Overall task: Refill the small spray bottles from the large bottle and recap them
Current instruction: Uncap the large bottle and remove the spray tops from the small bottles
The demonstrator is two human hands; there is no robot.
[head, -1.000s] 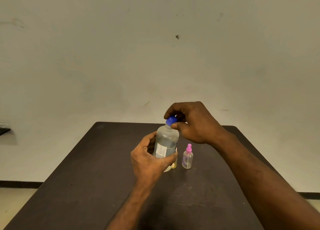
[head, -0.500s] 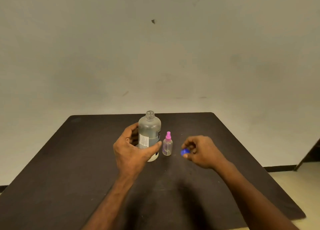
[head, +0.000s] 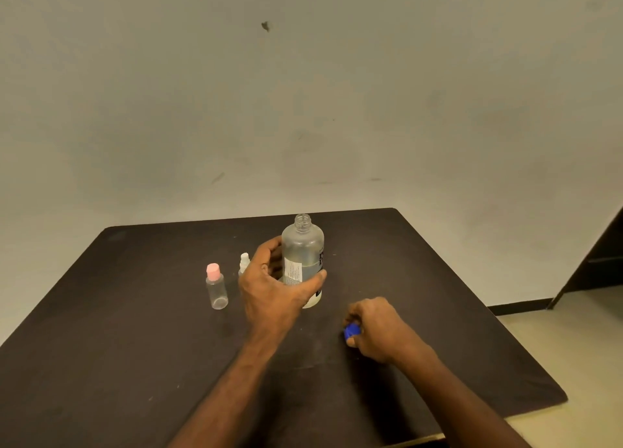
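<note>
Big bottle [head: 302,259] stands upright near the middle of the dark tabletop [head: 101,346], neck open w/ no cap, clear liquid inside, white label facing the camera. Left hand [head: 269,289] wraps it from the left, fingers [head: 274,245] curled behind and thumb across the front low on the label. Right hand [head: 377,326] sits low at the tabletop, right of and nearer than the bottle, well apart from it; fingers curled, pinching the blue cap [head: 352,330]. Left of the hand, a small clear bottle w/ pink cap [head: 215,287] stands upright. Between it and the hand, a white-topped spray bottle [head: 244,262], mostly hidden behind the hand. Pale wall [head: 303,93] behind.
</note>
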